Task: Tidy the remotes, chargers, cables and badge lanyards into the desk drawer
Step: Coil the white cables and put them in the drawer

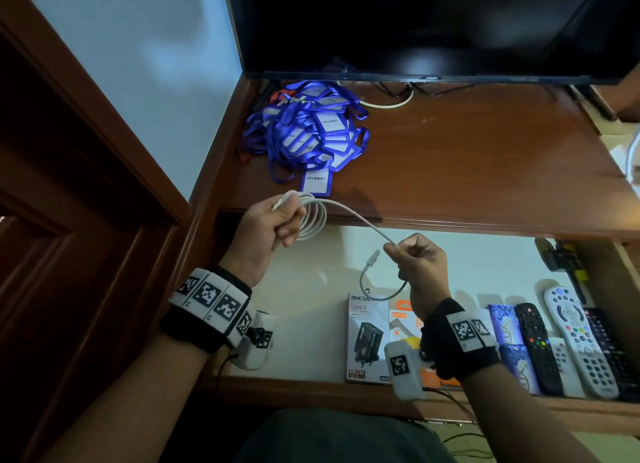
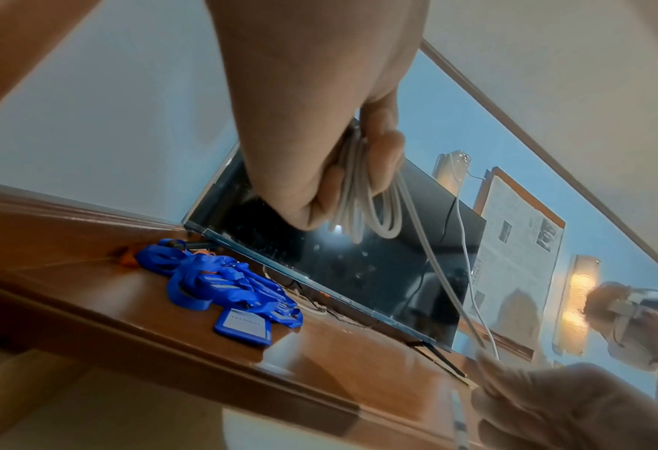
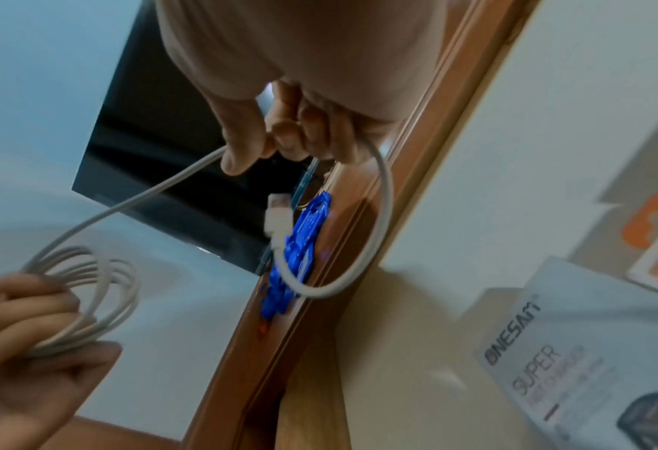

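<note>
One white cable [image 1: 349, 210] held over the open drawer [image 1: 311, 381]; L hand [image 1: 263, 232] fingers curled round its coil, R hand [image 1: 420, 263] pinching the free end near the plug; in drawer: 2 charger boxes [image 1: 367, 338], approx 5 remotes [image 1: 575, 338]; 1 lanyard pile [image 1: 308, 133] on desk [image 1: 467, 158] under TV [image 1: 433, 26].

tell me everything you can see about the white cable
The white cable is thin, round and smooth, plastic-looking. Most of it is wound into loose loops gripped by the left hand. One strand runs to the right hand, which pinches it near the free end. The tail curls below that hand and ends in a small white connector. It hangs above the open drawer, touching only the hands.
</note>
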The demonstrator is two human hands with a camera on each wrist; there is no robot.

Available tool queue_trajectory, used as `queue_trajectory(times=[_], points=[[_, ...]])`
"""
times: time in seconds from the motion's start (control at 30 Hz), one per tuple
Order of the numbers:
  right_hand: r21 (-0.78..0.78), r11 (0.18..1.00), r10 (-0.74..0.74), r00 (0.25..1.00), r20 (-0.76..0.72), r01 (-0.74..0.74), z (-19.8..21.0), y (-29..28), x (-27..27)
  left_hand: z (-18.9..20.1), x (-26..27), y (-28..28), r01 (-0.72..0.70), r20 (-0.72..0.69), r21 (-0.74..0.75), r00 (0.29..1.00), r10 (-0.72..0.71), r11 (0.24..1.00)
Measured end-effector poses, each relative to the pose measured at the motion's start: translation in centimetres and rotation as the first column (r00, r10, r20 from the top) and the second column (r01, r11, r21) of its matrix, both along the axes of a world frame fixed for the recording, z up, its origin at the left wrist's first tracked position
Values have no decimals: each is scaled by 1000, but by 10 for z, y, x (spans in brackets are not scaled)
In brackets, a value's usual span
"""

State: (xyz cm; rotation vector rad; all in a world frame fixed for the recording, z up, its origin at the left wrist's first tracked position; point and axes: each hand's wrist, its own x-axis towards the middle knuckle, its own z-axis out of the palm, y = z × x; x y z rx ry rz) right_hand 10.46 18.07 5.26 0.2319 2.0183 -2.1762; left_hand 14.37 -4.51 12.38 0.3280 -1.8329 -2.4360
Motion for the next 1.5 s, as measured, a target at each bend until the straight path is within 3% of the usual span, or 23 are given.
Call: queue_trajectory(times=[0.07,0.13,0.3,0.43,0.57,0.67,0.83,1.0,1.1,1.23,1.4,1.5], points=[[58,998,16,999,-30,-15,0,-8,4,-3,-1,3,-43,-22,-29,999,43,999],[169,980,119,990,-74,-105,0,-17,10,-11,-3,4,-92,-61,-180,995,82,979],[424,806,478,877,-55,-413,2,-40,27,-24,-2,11,-147,-107,-578,989,104,803],[476,696,656,746,-117,-537,22,-45,30,-23,7,17,-46,-89,-763,995,-34,645],[448,747,630,739,-239,-492,38,-41,25,-28,14,16,169,37,-707,979,-202,687],[421,801,570,757,-320,-425,40,-38,23,-28,20,18,250,58,-672,956,-286,697],[329,893,416,842,-345,-306,34,-36,19,-24,27,23,325,128,-642,938,-322,694],[335,911,360,861,-359,-242,29,-33,18,-18,25,22,452,236,-599,889,-394,661],[332,884,429,851,-301,-329,23,-26,19,-16,27,18,433,220,-600,898,-381,673],[401,815,518,836,-181,-418,16,-10,17,-17,23,10,295,141,-450,955,-259,843],[335,888,399,890,-221,-315,11,-3,11,-11,21,8,207,93,-356,978,-186,911],[251,925,354,888,-293,-286,11,-10,11,-10,20,14,158,106,-222,985,-137,962]])
